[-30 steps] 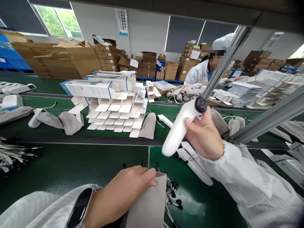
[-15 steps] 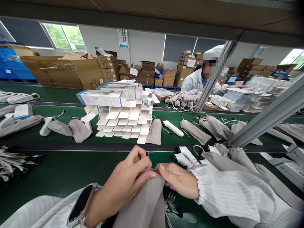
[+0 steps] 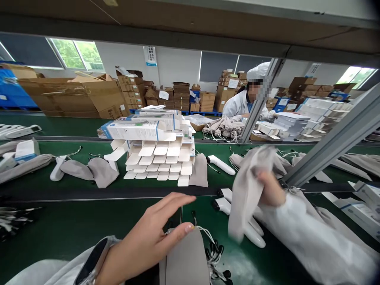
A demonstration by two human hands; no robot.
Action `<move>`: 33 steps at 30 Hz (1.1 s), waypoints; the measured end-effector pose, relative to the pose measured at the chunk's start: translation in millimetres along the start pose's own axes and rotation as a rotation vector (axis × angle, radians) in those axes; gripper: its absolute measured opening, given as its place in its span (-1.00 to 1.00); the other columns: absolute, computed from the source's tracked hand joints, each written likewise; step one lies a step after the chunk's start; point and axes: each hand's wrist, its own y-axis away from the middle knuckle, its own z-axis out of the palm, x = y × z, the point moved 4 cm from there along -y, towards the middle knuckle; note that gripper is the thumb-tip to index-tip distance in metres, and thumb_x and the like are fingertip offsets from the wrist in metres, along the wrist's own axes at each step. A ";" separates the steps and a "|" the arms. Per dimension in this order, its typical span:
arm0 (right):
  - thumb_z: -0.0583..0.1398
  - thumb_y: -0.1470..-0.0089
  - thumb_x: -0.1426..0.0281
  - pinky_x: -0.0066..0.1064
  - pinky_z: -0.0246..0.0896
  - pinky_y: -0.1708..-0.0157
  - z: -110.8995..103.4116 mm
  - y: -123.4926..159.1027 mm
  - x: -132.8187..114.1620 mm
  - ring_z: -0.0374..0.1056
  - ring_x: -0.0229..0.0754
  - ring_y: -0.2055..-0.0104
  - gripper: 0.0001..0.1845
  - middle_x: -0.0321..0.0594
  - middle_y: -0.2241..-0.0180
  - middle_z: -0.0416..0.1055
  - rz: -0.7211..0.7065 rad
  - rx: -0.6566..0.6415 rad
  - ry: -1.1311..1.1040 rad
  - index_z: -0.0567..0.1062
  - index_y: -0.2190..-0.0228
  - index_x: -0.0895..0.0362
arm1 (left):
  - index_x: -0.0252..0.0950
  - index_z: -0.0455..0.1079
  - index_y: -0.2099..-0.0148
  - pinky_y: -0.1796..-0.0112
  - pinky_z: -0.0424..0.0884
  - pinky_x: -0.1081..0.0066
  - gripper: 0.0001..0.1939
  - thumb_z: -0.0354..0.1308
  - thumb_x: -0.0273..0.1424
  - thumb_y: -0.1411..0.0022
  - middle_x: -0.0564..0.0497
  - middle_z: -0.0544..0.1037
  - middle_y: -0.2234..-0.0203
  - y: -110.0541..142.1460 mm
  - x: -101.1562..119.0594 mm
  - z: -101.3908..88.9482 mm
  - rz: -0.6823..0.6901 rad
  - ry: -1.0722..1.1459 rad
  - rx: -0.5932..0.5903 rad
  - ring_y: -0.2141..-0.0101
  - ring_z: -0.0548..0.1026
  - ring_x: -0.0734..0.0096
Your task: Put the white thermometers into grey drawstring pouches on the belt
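My left hand [image 3: 154, 229] has its fingers stretched out and thumb apart, holding nothing. Beneath it lie flat grey drawstring pouches [image 3: 188, 257], their white cords [image 3: 212, 261] with black ends trailing to the right. Off to the right, my right hand [image 3: 270, 188] is closed on a grey pouch [image 3: 245, 194], which hangs limp and blurred by motion. Behind and below that pouch are white handheld devices [image 3: 255, 235] with black tips, partly covered by it. Whether the held pouch has anything inside cannot be made out.
Stacked white boxes with open flaps [image 3: 160, 148] stand on the green belt [image 3: 97, 148] ahead. A grey pouch [image 3: 199, 170] and a white device [image 3: 221, 164] lie beside them. A metal post [image 3: 332, 146] slants across the right. A co-worker [image 3: 237, 105] stands beyond the belt.
Both hands were together at a grey pouch in front of me. My right hand has swung right and up with a pouch; my left hand has opened and stayed near its place.
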 end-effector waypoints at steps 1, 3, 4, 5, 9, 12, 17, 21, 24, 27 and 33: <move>-0.07 0.12 0.03 -0.24 0.22 0.37 -25.4 -26.6 4.1 0.29 -0.11 0.37 -0.51 -0.05 0.35 0.30 -0.018 0.180 0.073 0.24 0.30 0.16 | -0.09 0.09 -0.09 0.26 0.28 0.49 -0.60 -0.07 -0.23 -0.19 0.00 0.21 0.02 4.3 -16.2 0.9 -0.082 -0.052 -0.051 0.08 0.24 0.28; 0.02 0.14 0.12 -0.19 0.12 0.24 -61.0 -75.7 14.2 0.21 -0.01 0.17 -0.54 0.03 0.20 0.23 -0.040 0.339 0.196 0.21 0.23 0.16 | -0.14 0.20 -0.01 0.24 0.28 0.44 -0.66 -0.08 -0.21 -0.19 -0.02 0.29 0.11 12.5 -42.8 7.1 -0.176 -0.120 -0.173 0.13 0.29 0.27; 0.10 0.19 0.16 -0.13 0.05 0.18 -70.3 -95.4 20.3 0.15 0.06 0.11 -0.51 0.06 0.17 0.21 -0.033 0.367 0.315 0.22 0.22 0.17 | -0.16 0.27 0.07 0.23 0.27 0.43 -0.71 -0.08 -0.23 -0.19 -0.01 0.33 0.18 15.8 -51.3 11.1 -0.189 -0.138 -0.220 0.17 0.31 0.28; 0.15 0.24 0.20 -0.07 -0.01 0.16 -72.5 -111.3 27.0 0.11 0.13 0.08 -0.49 0.10 0.17 0.22 -0.016 0.349 0.490 0.24 0.21 0.18 | -0.19 0.32 0.15 0.23 0.26 0.42 -0.75 -0.08 -0.25 -0.19 0.00 0.35 0.25 18.2 -56.6 14.7 -0.188 -0.148 -0.248 0.20 0.32 0.30; 0.19 0.24 0.30 0.03 -0.12 0.14 -27.1 -137.5 55.4 0.00 0.27 0.02 -0.43 0.24 0.12 0.17 -0.009 0.183 0.968 0.26 0.15 0.29 | -0.23 0.32 0.31 0.29 0.25 0.45 -0.80 -0.11 -0.33 -0.21 0.04 0.34 0.35 24.5 -59.8 18.1 -0.196 -0.152 -0.265 0.28 0.33 0.37; 0.15 0.16 0.37 -0.11 -0.12 0.09 35.3 -139.2 73.5 -0.01 0.16 -0.02 -0.41 0.16 0.05 0.13 -0.078 0.037 0.979 0.19 0.05 0.25 | -0.22 0.28 0.24 0.28 0.24 0.46 -0.83 -0.08 -0.30 -0.19 0.03 0.33 0.31 29.1 -60.8 9.5 -0.242 -0.111 -0.290 0.24 0.31 0.35; 0.13 0.15 0.44 -0.35 0.07 0.23 93.5 -137.2 102.3 0.28 -0.09 0.23 -0.59 -0.05 0.26 0.35 0.012 -0.221 0.953 0.33 0.16 0.17 | -0.24 0.26 0.28 0.37 0.22 0.47 -0.84 -0.02 -0.28 -0.13 0.05 0.32 0.35 35.2 -67.8 -3.6 -0.303 -0.070 -0.355 0.27 0.31 0.33; 0.10 0.12 0.47 -0.29 0.11 0.24 68.8 -123.3 83.7 0.28 -0.04 0.21 -0.60 -0.04 0.26 0.36 0.051 -0.120 0.924 0.31 0.14 0.19 | -0.25 0.18 0.31 0.38 0.20 0.49 -0.89 0.06 -0.43 -0.06 0.09 0.26 0.33 38.8 -67.2 -9.8 -0.238 -0.087 -0.216 0.30 0.27 0.40; -0.06 -0.03 0.39 -0.21 0.11 0.17 44.8 -87.1 29.7 0.18 0.00 0.07 -0.47 0.07 0.06 0.18 -0.051 0.133 0.846 -0.01 -0.05 0.23 | -0.27 0.15 0.40 0.32 0.18 0.43 -0.90 0.03 -0.53 -0.09 0.10 0.26 0.39 44.4 -63.2 -13.2 -0.122 -0.207 -0.126 0.32 0.25 0.40; -0.03 -0.03 0.31 -0.15 0.12 0.13 50.7 -23.0 -31.3 0.08 0.00 -0.04 -0.40 -0.07 -0.06 -0.01 -0.479 0.484 0.363 -0.18 -0.08 0.00 | -0.28 0.21 0.44 0.29 0.14 0.36 -0.86 -0.04 -0.50 -0.18 0.07 0.29 0.41 52.1 -62.7 -17.2 0.014 -0.345 -0.096 0.33 0.23 0.36; 0.00 0.01 0.42 -0.08 0.15 0.15 164.2 40.1 -32.0 0.21 -0.05 0.08 -0.70 -0.18 0.18 0.26 -0.692 -0.222 0.211 0.20 0.17 -0.06 | -0.28 0.22 0.42 0.30 0.12 0.40 -0.78 -0.14 -0.49 -0.25 0.06 0.34 0.47 65.8 -71.6 -33.2 0.232 -0.307 -0.240 0.32 0.25 0.36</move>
